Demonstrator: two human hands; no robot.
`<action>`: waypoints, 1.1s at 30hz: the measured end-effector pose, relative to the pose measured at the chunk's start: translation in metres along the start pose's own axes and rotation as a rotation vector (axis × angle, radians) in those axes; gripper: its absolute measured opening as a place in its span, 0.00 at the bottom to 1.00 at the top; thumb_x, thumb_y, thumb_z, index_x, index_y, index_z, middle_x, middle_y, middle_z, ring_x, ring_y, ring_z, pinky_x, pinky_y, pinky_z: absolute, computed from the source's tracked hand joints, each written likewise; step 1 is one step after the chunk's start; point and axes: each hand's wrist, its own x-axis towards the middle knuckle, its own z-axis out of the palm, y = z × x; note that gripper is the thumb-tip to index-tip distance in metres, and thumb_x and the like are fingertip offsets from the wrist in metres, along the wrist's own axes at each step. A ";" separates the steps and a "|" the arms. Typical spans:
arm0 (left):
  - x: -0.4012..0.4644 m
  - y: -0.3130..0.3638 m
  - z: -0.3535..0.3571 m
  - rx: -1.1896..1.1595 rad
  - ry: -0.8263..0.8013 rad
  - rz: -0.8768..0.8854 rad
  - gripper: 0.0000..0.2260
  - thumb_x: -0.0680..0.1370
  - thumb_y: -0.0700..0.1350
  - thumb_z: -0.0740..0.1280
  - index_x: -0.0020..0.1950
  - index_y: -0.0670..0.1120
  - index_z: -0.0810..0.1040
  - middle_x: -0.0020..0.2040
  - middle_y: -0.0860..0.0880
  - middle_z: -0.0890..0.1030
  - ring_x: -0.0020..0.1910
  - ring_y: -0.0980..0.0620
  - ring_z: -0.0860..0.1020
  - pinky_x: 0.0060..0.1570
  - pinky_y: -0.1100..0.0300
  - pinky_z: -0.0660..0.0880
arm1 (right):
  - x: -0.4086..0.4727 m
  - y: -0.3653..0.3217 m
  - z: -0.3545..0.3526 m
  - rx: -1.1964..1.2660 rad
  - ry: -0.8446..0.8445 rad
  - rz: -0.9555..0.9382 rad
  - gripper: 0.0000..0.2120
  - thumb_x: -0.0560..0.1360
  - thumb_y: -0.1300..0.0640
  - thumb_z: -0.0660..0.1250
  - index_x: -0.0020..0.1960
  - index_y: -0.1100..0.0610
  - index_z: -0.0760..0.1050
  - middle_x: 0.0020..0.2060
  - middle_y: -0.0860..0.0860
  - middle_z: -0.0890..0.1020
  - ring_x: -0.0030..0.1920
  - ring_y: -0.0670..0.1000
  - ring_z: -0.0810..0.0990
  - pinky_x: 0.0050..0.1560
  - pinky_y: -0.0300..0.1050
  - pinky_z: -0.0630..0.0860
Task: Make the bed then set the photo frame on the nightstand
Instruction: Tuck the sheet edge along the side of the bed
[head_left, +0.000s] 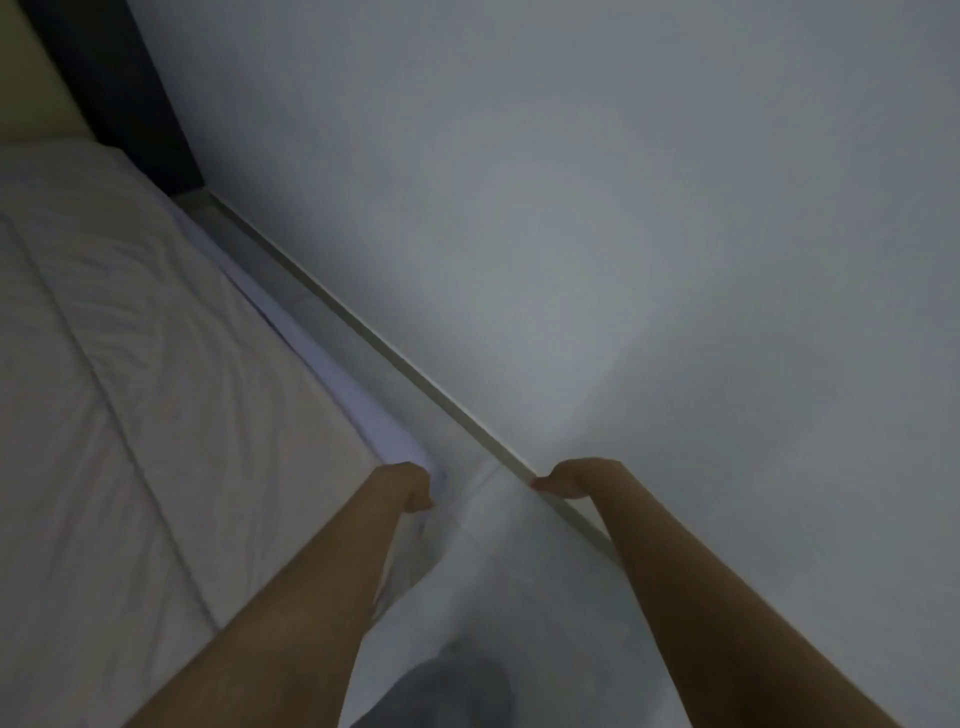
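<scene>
Both hands clench the white, creased sheet (493, 571) hanging off the bed (130, 338): left grip (410, 486) at seven o'clock, right grip (563, 480) at five.

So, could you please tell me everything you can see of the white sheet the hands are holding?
The sheet is plain white, thin-looking fabric, stretched between both hands in the gap between the bed and the wall. The left hand grips one corner beside the mattress edge; the right hand grips the other near the skirting. It hangs down towards the person, lightly creased. The image is dim and blurred.
</scene>
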 end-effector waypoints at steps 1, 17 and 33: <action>0.010 -0.005 -0.018 -0.048 0.015 -0.009 0.22 0.84 0.49 0.55 0.75 0.37 0.65 0.75 0.42 0.66 0.74 0.44 0.66 0.73 0.53 0.61 | 0.015 0.000 -0.020 0.000 0.019 -0.009 0.36 0.79 0.35 0.48 0.74 0.61 0.63 0.74 0.56 0.65 0.74 0.58 0.65 0.74 0.53 0.60; 0.129 -0.119 -0.163 -0.518 0.089 -0.385 0.24 0.83 0.53 0.55 0.74 0.40 0.66 0.75 0.42 0.66 0.75 0.44 0.65 0.73 0.50 0.63 | 0.215 -0.093 -0.290 -0.441 -0.005 -0.398 0.34 0.81 0.38 0.44 0.77 0.61 0.56 0.77 0.57 0.57 0.77 0.57 0.58 0.76 0.52 0.54; 0.173 -0.322 -0.191 -0.946 0.094 -0.768 0.24 0.82 0.55 0.56 0.75 0.44 0.66 0.76 0.45 0.65 0.76 0.46 0.63 0.74 0.49 0.62 | 0.344 -0.382 -0.441 -0.846 -0.048 -0.684 0.37 0.79 0.35 0.45 0.77 0.61 0.55 0.78 0.57 0.55 0.77 0.57 0.56 0.77 0.52 0.53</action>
